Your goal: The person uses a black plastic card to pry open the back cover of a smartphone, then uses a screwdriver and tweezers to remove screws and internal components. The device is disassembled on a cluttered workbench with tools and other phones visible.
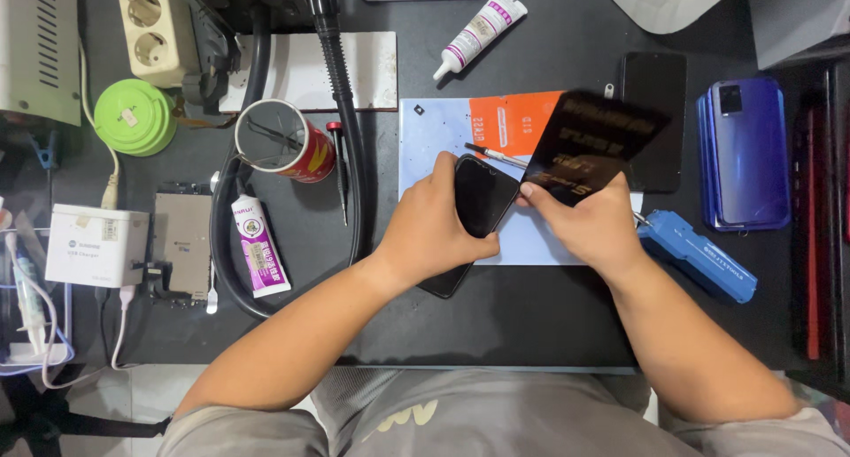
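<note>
A black desk (531,315) carries a pale blue mat (425,147) under the fingers. The left hand (429,231) grips a black phone (482,200); the right hand (589,222) pinches a dark film sheet (589,143) lifted just beyond its fingertips.

At the centre of the frame, the black slab-shaped phone (478,211) under the left hand (434,231) shows a smooth, glossy glass face. Just right of it, the dark rectangular film sheet (591,147) pinched in the right hand (589,227) looks thin, slick and shiny. Both lie over a pale blue mat (425,138) with a matt finish, on the black matt surface (531,315). At the right edge, the blue rectangular phone back (748,151) gleams like polished plastic. Left of centre, the white and magenta plastic glue tube (258,246) is smooth, and the red cylindrical can (288,141) looks like glossy metal.
</note>
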